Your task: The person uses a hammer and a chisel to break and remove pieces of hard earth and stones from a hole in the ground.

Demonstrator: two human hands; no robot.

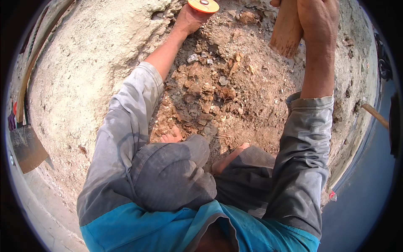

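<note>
Taking the heap of broken rubble [218, 90] as landmark: far to its left, at the frame's edge, lies one flat, dull metal blade [27, 148] on pale, chalky ground [88, 63]; the heap itself is coarse, reddish-brown, made of many angular stones and crumbly earth; at its upper left rim the left hand [191, 19] closes around something beneath one smooth, round orange disc [203, 5] with a metal centre, though what it grips is hidden; two bare feet rest at the heap's lower edge; above its right side the right hand [317, 17] wraps tight around one rough, pale wooden handle [286, 29], blunt-ended; a second wooden shaft [375, 115] lies far right.
</note>
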